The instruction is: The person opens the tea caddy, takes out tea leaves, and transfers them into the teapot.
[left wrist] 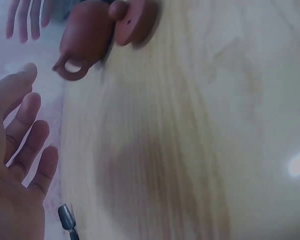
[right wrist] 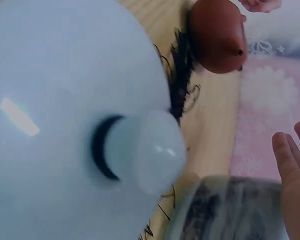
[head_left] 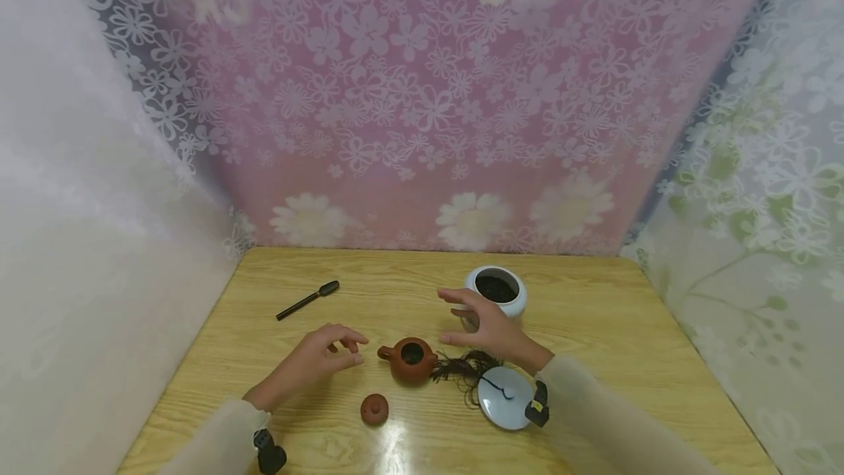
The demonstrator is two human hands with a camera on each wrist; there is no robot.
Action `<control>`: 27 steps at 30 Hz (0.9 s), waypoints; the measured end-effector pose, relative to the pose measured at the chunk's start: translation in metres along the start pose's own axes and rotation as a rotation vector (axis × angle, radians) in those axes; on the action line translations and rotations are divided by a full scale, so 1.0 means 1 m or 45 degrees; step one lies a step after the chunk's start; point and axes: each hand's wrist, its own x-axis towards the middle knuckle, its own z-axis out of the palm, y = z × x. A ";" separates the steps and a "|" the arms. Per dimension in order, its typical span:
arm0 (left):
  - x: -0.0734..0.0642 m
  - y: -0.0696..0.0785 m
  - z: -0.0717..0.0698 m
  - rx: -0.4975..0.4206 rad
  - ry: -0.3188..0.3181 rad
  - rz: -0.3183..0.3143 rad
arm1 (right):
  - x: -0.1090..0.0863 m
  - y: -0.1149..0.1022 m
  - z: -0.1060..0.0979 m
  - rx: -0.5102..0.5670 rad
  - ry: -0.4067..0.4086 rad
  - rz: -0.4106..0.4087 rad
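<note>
A small reddish-brown teapot [head_left: 412,362] stands uncovered on the table, its handle to the left and its mouth dark inside. Its lid [head_left: 374,410] lies a little nearer the front edge. My left hand [head_left: 323,354] hovers left of the teapot handle, fingers loosely bent, holding nothing. To the upper right of the teapot, my right hand [head_left: 491,325] is spread in front of a white jar [head_left: 516,308] with dark contents; whether it touches the jar cannot be made out. Under the right forearm lies the jar's pale lid [head_left: 502,405], with dark tassel-like strands [head_left: 464,365] beside it.
A dark scoop-like tool [head_left: 308,300] lies at the back left of the wooden table [head_left: 593,299]. A pink floral cloth [head_left: 422,94] hangs behind the table, with pale cloths at both sides.
</note>
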 end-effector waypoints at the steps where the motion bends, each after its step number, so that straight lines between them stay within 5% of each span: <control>1: -0.001 0.000 0.003 -0.013 -0.028 0.016 | 0.001 0.000 0.003 -0.008 -0.023 0.017; 9: -0.012 0.000 0.021 -0.028 -0.190 0.126 | 0.005 -0.002 0.026 -0.094 -0.179 0.122; 18: -0.018 0.003 0.034 -0.011 -0.321 0.179 | 0.006 0.000 0.042 -0.187 -0.266 0.125; 27: -0.022 0.001 0.041 0.046 -0.325 0.311 | 0.005 0.006 0.047 -0.162 -0.308 0.134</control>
